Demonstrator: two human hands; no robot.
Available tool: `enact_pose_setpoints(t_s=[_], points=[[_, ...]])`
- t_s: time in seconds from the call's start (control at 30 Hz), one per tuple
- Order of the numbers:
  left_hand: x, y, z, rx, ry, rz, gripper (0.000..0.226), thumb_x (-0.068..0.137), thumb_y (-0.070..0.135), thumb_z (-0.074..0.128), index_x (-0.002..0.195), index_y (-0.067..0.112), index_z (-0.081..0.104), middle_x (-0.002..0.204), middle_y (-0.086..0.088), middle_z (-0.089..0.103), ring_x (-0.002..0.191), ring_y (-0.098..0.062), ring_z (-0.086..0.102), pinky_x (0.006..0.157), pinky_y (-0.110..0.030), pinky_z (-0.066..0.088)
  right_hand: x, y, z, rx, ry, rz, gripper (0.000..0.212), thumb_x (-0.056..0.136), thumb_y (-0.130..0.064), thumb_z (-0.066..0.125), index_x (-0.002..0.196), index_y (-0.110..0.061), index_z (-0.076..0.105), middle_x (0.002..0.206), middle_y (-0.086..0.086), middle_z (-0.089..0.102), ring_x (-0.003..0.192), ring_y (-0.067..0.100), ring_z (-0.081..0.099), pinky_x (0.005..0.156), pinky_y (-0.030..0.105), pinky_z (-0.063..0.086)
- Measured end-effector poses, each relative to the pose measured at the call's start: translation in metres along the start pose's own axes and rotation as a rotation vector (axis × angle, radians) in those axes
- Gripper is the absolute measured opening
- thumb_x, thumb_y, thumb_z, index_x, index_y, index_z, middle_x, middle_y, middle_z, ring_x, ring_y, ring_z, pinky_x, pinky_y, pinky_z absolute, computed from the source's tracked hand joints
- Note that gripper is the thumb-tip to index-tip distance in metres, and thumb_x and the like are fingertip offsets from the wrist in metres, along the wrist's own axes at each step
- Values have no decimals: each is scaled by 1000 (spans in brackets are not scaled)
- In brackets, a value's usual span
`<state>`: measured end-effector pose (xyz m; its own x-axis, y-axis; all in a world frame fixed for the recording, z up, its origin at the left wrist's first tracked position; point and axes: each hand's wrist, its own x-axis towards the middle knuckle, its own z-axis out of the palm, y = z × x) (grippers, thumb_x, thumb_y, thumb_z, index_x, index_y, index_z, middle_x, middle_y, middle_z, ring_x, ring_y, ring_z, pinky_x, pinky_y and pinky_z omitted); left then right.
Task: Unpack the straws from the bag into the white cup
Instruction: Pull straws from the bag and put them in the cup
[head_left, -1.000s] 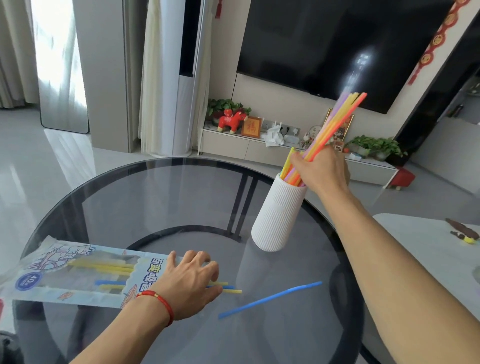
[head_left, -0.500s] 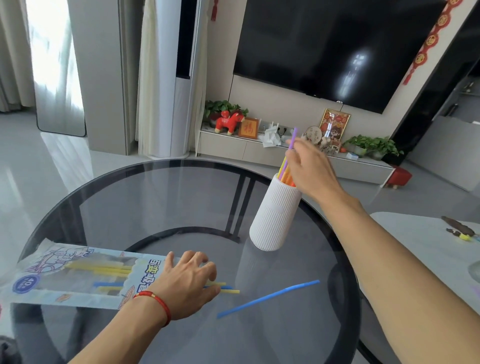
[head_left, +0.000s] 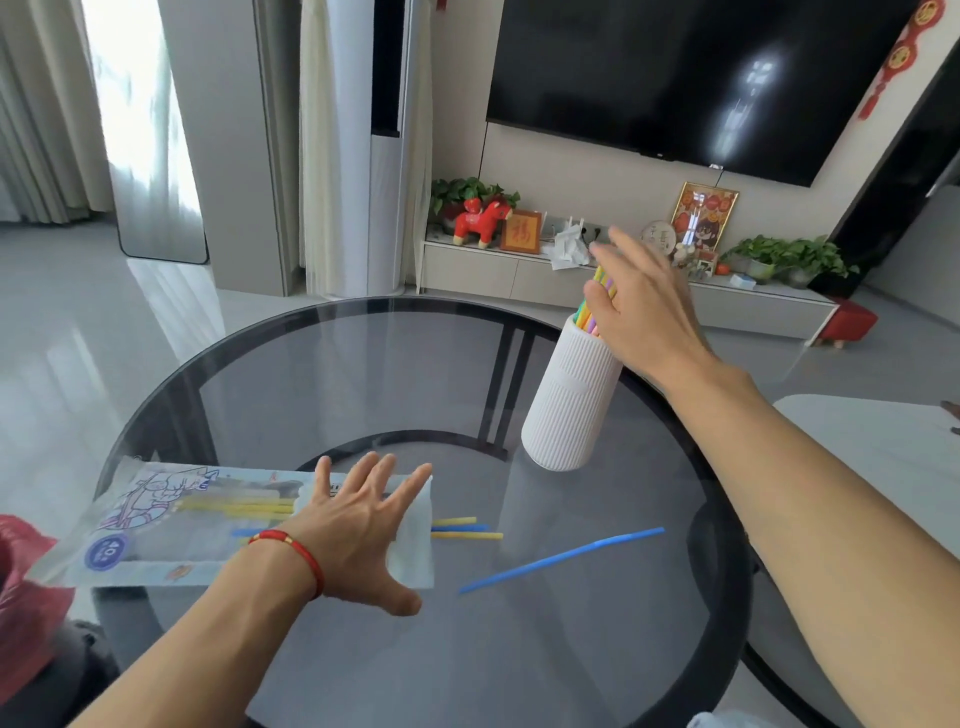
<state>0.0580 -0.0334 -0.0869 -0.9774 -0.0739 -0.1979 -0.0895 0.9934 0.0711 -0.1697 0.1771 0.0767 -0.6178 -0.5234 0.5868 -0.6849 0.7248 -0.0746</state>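
A round table of smoked glass with a black rim (head_left: 171, 395) carries all items. The tall white cup with fine vertical ribbing (head_left: 569, 400) stands upright toward the table's far right side; a bundle of thin coloured plastic straws (head_left: 592, 306), yellow, green, pink and purple, projects from its mouth. The right hand (head_left: 641, 306) is positioned at the cup mouth with fingers spread and released, just beside the straw tips; contact with them cannot be determined. The flat translucent plastic bag with printed blue graphics (head_left: 156, 525) lies on the glass at the near left, with yellow and blue straws visible inside. The left hand (head_left: 358, 530), wearing a red cord bracelet (head_left: 291, 551), rests on the bag's open end, palm down, fingers splayed, grasping nothing. Three short straw ends (head_left: 467, 528), two yellow and one blue, protrude from the bag opening. One loose blue straw (head_left: 561, 558) lies separately on the glass, angled.
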Motion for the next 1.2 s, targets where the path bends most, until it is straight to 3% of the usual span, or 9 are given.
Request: enact_pose_setpoints(t_s=[0.2,0.37,0.5,0.63,0.8,0.87,0.97,1.1,1.2], points=[[4,8,-1,91,120,-2,119,53,75,53,151,22,11,130,-4,39,128,-27,40,115,-70,8,-76,-36,23,188,430,-230,19,87,0,60,95,-7,75,102,10,74,100,31,68,104,37,38],[10,18,-2,95,153,-31,107,55,60,55,147,17,19,126,-4,37,118,-29,47,112,-66,20,-126,-41,59,97,380,-302,19,78,-3,64,89,-10,77,113,13,74,115,32,69,121,57,26],[11,21,-4,117,155,-34,105,58,57,56,148,19,19,128,-3,37,117,-27,45,108,-58,29,-105,-24,47,289,375,-175,20,83,1,59,94,-1,77,109,19,72,106,40,64,101,46,49],[10,30,-17,144,221,-7,104,58,54,58,149,19,21,127,-3,37,113,-27,45,105,-53,34,-123,-33,58,430,200,-72,13,89,-1,62,87,-6,74,92,8,73,88,29,68,74,43,57],[3,44,-48,268,316,46,108,59,56,56,151,16,17,131,-6,38,114,-30,47,108,-61,31,-141,-44,85,625,-283,240,36,108,-30,46,108,-9,75,109,10,76,106,27,67,93,43,55],[2,47,-64,399,390,79,106,61,51,58,151,11,19,132,-10,41,112,-33,49,107,-65,29,-139,-45,88,780,-425,413,46,109,-41,38,109,-14,75,105,13,76,90,28,71,76,41,58],[6,57,-83,616,421,148,102,66,37,66,151,6,19,132,-16,39,113,-36,47,107,-73,23,-140,-50,90,1350,-589,770,56,111,-47,34,105,-8,74,91,19,75,56,24,64,44,28,46],[20,73,-99,830,407,302,90,74,17,59,151,4,13,135,-20,37,116,-39,45,107,-78,18,-146,-61,88,1758,-704,932,46,109,-41,46,111,-4,73,91,19,77,57,27,68,44,28,53],[25,71,-104,914,412,319,94,78,23,65,152,7,10,137,-19,37,119,-38,45,108,-77,18,-146,-63,85,1836,-687,989,32,105,-33,59,108,-4,73,86,17,78,60,25,73,49,28,59]])
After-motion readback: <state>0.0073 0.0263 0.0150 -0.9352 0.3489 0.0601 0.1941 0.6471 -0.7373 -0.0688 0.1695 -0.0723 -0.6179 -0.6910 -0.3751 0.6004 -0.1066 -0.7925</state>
